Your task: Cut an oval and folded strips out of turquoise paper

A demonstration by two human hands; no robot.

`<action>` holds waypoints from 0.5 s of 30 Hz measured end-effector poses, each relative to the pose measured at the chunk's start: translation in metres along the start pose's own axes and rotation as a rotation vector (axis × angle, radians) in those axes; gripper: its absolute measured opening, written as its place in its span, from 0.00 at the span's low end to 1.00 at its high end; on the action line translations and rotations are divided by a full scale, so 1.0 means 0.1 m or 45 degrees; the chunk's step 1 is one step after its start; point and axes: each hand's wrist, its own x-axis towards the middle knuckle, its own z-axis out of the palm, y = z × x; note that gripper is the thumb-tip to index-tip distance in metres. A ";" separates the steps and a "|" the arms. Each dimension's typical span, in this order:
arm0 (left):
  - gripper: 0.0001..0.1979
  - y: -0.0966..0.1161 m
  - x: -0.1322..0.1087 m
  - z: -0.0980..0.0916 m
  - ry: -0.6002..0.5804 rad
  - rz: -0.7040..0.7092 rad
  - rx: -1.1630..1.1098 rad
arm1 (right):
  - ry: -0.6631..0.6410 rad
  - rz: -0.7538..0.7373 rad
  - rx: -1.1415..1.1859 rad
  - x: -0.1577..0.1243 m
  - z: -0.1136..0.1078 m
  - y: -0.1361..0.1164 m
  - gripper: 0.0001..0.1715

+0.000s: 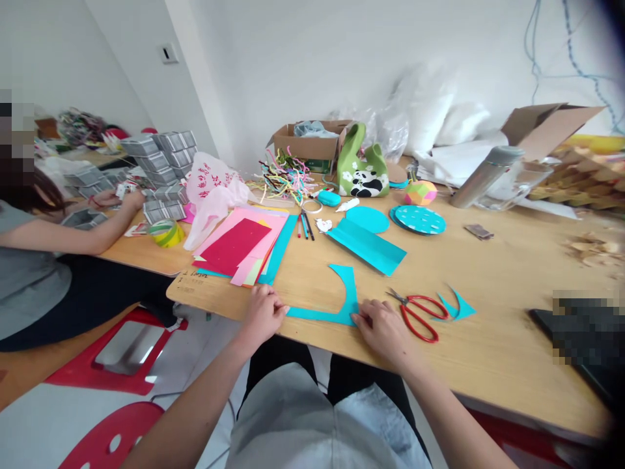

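Note:
A curved blue paper offcut (pixel 349 301) lies flat near the table's front edge. My left hand (pixel 263 312) is closed on its left end, fingers pressed together. At its lower right corner, my right hand (pixel 383 326) has its fingers bent and closed on the paper's edge. Red-handled scissors (pixel 424 312) rest just right of my right hand, blades partly apart, beside small blue scraps (pixel 461 306). Beyond the offcut are a folded blue sheet (pixel 368 246) and a blue paper disc (pixel 367 219). Left of them sits a stack of coloured paper (pixel 237 251).
Pens (pixel 306 225), pipe cleaners (pixel 288 179), a green panda bag (pixel 364 172) and patterned blue discs (pixel 420 219) stand further back. A steel flask (pixel 488 176) is at the right rear, a dark device (pixel 576 345) at the right. Another person's arm (pixel 73 238) is at the left.

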 end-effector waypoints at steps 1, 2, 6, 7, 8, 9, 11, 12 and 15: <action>0.12 0.00 0.00 0.00 0.004 0.008 0.002 | 0.005 -0.001 0.003 0.00 0.00 0.00 0.14; 0.12 0.00 -0.01 0.00 0.012 0.020 0.006 | 0.009 0.001 0.005 0.00 0.00 0.00 0.14; 0.11 0.01 -0.05 0.00 0.060 0.083 0.027 | -0.041 0.020 0.026 -0.01 -0.06 -0.04 0.14; 0.11 0.01 -0.06 0.00 0.070 0.094 0.033 | -0.066 0.025 0.030 -0.01 -0.09 -0.06 0.14; 0.10 0.00 -0.07 0.00 0.078 0.105 0.038 | -0.087 0.033 0.033 -0.01 -0.11 -0.07 0.14; 0.10 0.00 -0.07 0.00 0.083 0.115 0.041 | -0.101 0.044 0.035 -0.01 -0.13 -0.09 0.13; 0.10 -0.02 -0.08 0.01 0.087 0.127 0.036 | -0.106 0.063 0.042 -0.01 -0.15 -0.10 0.12; 0.10 -0.02 -0.08 0.01 0.085 0.130 0.026 | -0.102 0.068 0.047 -0.02 -0.15 -0.11 0.12; 0.10 -0.03 -0.09 0.01 0.070 0.129 -0.010 | -0.073 0.055 0.058 -0.04 -0.12 -0.10 0.12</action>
